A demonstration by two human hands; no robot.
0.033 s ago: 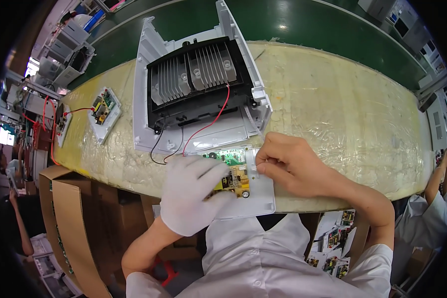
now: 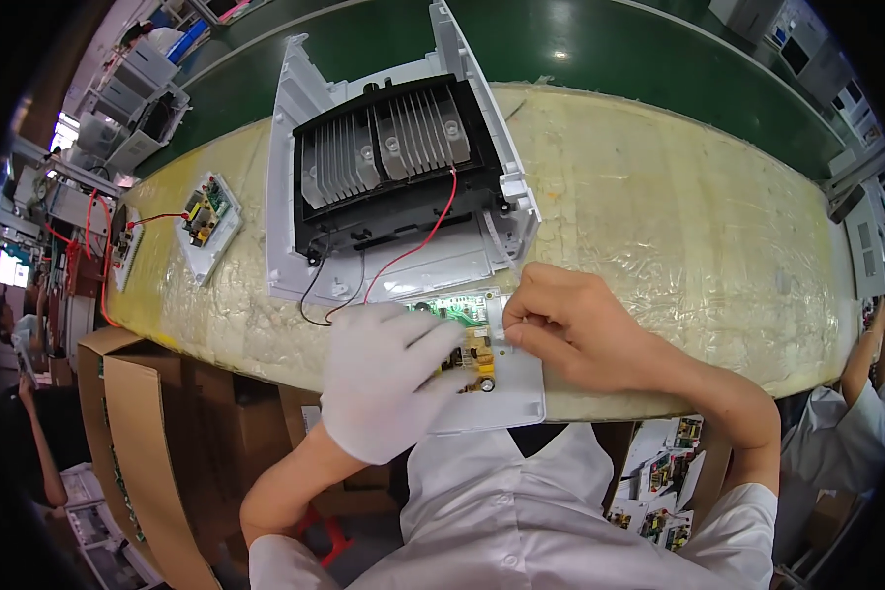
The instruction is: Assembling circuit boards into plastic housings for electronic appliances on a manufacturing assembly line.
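A white panel [image 2: 513, 398] carries a green and tan circuit board [image 2: 479, 344] near the table's front edge. Over the board's left part lies my left hand [image 2: 383, 379] in a white glove, its fingers stretched and apart, hiding many components. My bare right hand [image 2: 570, 329] is closed in a pinch at the board's right edge; what sits between the fingertips is hidden. Just beyond stands a white housing [image 2: 277, 197] with a black frame and finned metal heatsinks [image 2: 418, 133]. From it a red wire [image 2: 418, 244] and a black wire [image 2: 305, 300] run toward the gloved hand.
Another panel with a circuit board [image 2: 206, 226] lies at the table's left, a red wire attached. An opened cardboard box [image 2: 157, 452] stands below left. Several boards on white panels [image 2: 664, 472] are stacked below right. Other people sit at both sides.
The gloved fingers have shifted slightly on the board and cover more of a yellow component. My right hand keeps its pinch at nearly the same spot.
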